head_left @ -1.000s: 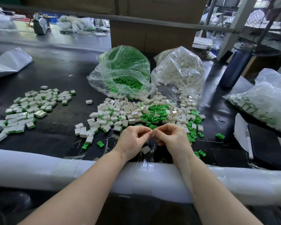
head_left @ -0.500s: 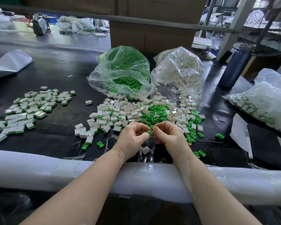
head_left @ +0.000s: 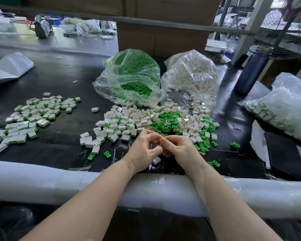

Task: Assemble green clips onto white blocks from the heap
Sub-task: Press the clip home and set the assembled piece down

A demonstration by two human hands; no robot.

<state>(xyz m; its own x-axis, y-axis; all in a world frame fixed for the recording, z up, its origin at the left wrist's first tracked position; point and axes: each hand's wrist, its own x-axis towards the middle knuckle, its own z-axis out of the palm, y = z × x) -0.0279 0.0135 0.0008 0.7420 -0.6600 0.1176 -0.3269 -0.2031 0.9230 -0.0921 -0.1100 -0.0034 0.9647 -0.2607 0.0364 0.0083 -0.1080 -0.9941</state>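
Both hands met just in front of the heap of white blocks and green clips on the black table. The left hand had its fingers curled inward, thumb toward the right hand. The right hand was curled the same way, its fingertips touching those of the left. Whatever was pinched between them was hidden by the fingers, so I could not tell what piece either hand held. One loose white block lay on the table under the hands, between the wrists.

Both forearms rested on a padded white rail along the near edge of the table. A few stray green clips lay just beside the right wrist, and others sat left of the left hand.

Behind the heap stood two clear plastic bags, one of green clips and, touching it on the right, one of white blocks, both spilling toward the heap. Far to the left, well apart from the heap, lay a spread of finished blocks with green edges showing. A dark blue bottle stood upright at the right rear, and another filled plastic bag lay at the right edge
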